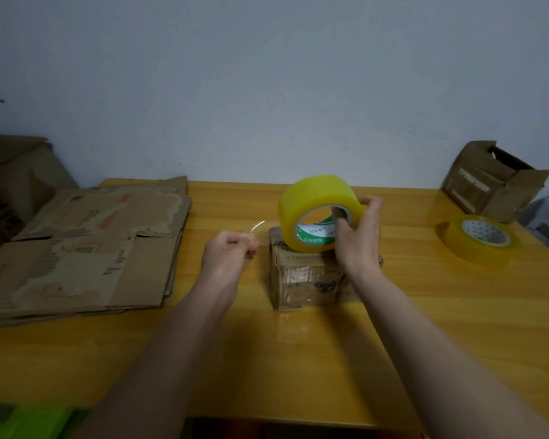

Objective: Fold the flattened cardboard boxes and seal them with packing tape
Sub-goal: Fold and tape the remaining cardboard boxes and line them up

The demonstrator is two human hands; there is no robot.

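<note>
Tape roll (317,210) gripped by right hand (358,236) above box (305,280).

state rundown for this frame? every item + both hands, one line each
left hand: pinches the pulled-out clear tape end
right hand: grips the tape roll, thumb in its core
tape roll: on edge atop the small box, partly unwound
small box: folded up, closed, on the table
flattened boxes: stacked flat, unfolded
second tape roll: lying flat, untouched
far box: assembled, flaps open
</note>
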